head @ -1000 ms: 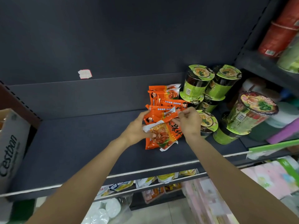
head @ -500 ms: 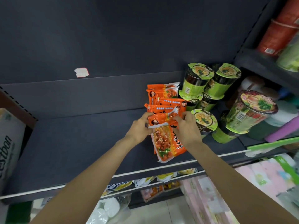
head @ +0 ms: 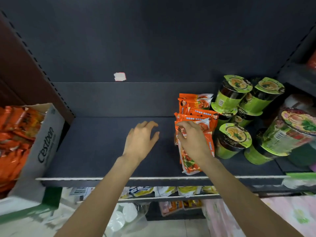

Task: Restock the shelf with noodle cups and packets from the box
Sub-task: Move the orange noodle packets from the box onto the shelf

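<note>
On the shelf [head: 102, 142], your right hand [head: 193, 142] pinches the orange packets [head: 196, 117]; your left hand [head: 140, 142] hovers, fingers relaxed.

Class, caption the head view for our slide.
Right hand on orange noodle packets; left hand open above dark shelf.

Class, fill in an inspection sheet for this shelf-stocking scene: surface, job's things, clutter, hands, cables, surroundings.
Surface: dark shelf, mostly bare on the left.
Job's things: orange noodle packets stacked beside green noodle cups; box of packets at left.
Clutter: white sticker on back panel.
Hands: left hand open above shelf; right hand over the packets, grip unclear.
Cables: nothing seen.
Surroundings: lower shelves with packaged goods.
</note>
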`<state>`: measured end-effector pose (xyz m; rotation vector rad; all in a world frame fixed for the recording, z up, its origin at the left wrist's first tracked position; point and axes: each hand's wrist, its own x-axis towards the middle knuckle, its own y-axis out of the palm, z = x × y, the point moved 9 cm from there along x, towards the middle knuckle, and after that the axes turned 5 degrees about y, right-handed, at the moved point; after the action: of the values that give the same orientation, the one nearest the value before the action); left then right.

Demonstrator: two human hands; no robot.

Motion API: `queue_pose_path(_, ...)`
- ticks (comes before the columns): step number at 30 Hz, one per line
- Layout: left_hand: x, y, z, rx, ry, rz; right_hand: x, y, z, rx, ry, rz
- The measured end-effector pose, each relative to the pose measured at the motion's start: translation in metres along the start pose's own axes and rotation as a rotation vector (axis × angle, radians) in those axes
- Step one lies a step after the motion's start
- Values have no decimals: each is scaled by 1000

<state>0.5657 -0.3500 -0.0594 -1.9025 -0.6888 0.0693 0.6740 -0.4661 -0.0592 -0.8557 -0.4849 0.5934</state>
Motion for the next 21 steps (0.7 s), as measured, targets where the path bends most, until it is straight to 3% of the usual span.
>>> queue_pose_path(3, -26, -48, 33, 147, -43, -156, -2, 18, 53, 72, -77, 10)
queue_pose_path(7, -65, -109, 95, 172, -148, -277, -11, 54, 132, 97, -179, 40)
queue_pose_path(21, -159, -265, 370, 69, -307, -270, -31, 250, 387, 118, -301, 226)
